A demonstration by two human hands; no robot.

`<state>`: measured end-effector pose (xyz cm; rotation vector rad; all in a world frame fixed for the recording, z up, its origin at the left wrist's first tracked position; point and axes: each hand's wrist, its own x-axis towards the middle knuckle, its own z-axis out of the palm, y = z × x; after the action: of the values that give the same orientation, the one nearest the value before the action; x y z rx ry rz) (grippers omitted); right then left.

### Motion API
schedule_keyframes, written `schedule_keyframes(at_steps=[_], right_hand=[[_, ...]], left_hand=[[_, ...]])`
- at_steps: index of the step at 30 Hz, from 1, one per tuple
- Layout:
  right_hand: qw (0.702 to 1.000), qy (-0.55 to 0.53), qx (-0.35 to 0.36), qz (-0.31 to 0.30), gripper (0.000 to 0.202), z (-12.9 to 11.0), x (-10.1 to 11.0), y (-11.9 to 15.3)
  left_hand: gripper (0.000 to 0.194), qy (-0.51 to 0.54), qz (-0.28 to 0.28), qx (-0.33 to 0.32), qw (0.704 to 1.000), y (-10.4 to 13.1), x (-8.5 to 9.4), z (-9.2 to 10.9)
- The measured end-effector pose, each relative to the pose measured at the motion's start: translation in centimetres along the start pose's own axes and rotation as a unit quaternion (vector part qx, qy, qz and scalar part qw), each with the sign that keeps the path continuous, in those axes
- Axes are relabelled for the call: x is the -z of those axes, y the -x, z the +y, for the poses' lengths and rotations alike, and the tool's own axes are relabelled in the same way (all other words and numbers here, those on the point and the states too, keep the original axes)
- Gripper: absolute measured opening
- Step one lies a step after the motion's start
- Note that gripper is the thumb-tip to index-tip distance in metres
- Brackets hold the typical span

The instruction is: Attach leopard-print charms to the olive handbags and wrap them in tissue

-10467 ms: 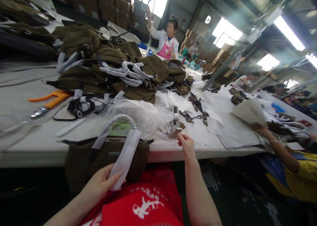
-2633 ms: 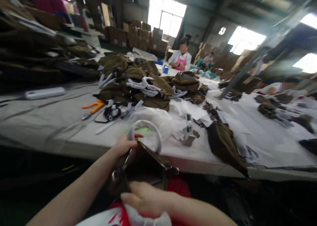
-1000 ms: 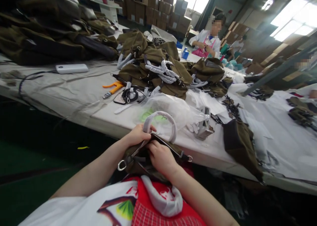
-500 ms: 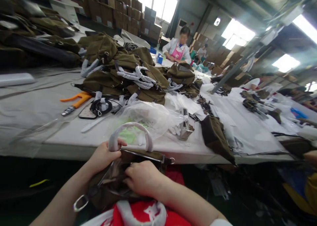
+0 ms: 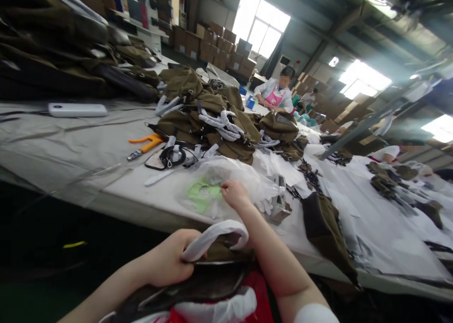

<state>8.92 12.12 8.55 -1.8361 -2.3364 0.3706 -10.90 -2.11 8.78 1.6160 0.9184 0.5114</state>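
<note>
My left hand (image 5: 177, 257) is closed around the top edge of an olive-brown handbag (image 5: 226, 253), by the foot of its white-wrapped handle (image 5: 219, 233). The bag sits in front of my body at the table's edge, its second wrapped handle towards me. My right hand (image 5: 235, 194) reaches past the bag to a clear plastic bag (image 5: 226, 169) on the table, which has light green pieces (image 5: 201, 193) in it. The right fingers are pinched together beside the green pieces; what is between them is too small to make out.
Olive bags (image 5: 212, 111) are piled behind the plastic bag. Orange-handled pliers (image 5: 146, 144), coiled black cord (image 5: 172, 157) and a metal tape dispenser (image 5: 281, 202) lie on the table (image 5: 116, 186). Another olive bag (image 5: 327, 236) hangs over the front edge. A co-worker (image 5: 274, 94) works across the table.
My right hand has come out of the handbag's opening and moved forward to the plastic bag. The left hand still grips the handbag. The view has turned left.
</note>
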Motion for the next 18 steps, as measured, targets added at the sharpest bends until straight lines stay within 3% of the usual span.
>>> schedule_keyframes(at_steps=[4, 10, 14, 18], right_hand=[[0.999, 0.034, -0.016, -0.015, 0.02, -0.3, -2.7, -1.7], [0.999, -0.027, -0.038, 0.017, 0.007, 0.1, -3.2, -1.8], [0.995, -0.086, -0.04, 0.036, 0.007, 0.7, -1.7, -1.5], [0.972, -0.201, -0.039, 0.116, 0.016, 0.8, 2.0, 1.5]], left_hand=[[0.034, 0.013, 0.013, 0.034, 0.999, 0.4, 0.0, -0.3], [0.03, 0.025, 0.037, 0.047, 0.998, -0.2, 0.6, -1.2], [0.029, 0.015, 0.053, 0.052, 0.997, -0.9, 1.0, -1.5], [0.026, 0.014, 0.084, 0.078, 0.993, -1.7, 2.1, -1.7]])
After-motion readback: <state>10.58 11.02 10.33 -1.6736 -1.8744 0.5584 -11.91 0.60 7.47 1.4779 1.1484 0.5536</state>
